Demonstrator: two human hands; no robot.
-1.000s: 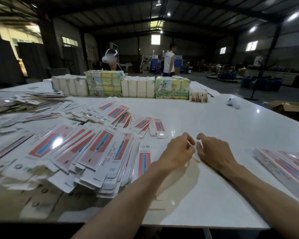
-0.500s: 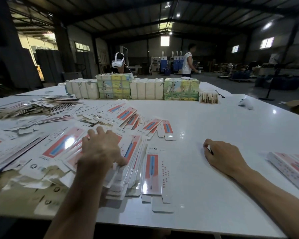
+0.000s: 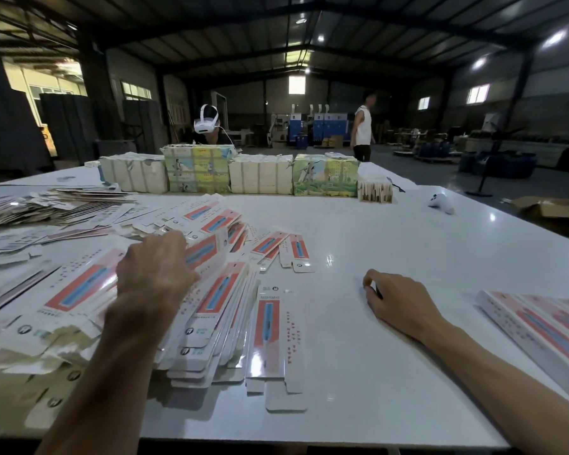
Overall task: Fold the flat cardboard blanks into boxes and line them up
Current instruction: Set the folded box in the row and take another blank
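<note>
A wide pile of flat white blanks with red and blue print [image 3: 224,300] covers the left of the white table [image 3: 375,244]. My left hand [image 3: 155,274] lies on this pile. Its fingers curl round one blank [image 3: 206,252], whose far end is tilted up off the pile. A single blank [image 3: 270,326] lies flat beside the pile, near the table's middle. My right hand [image 3: 398,303] rests on the bare table with loosely curled fingers and nothing in it. Folded boxes [image 3: 539,323] lie side by side at the right edge.
Wrapped bundles [image 3: 260,174] stand in a row along the far edge, with a person in a white headset [image 3: 207,126] behind them. Another person [image 3: 362,126] stands farther back. A white controller [image 3: 442,203] lies far right. More blanks [image 3: 53,205] are heaped at far left.
My left hand has left the right hand, moved left onto the pile and lifted one blank's far end. The right hand stays resting on the table.
</note>
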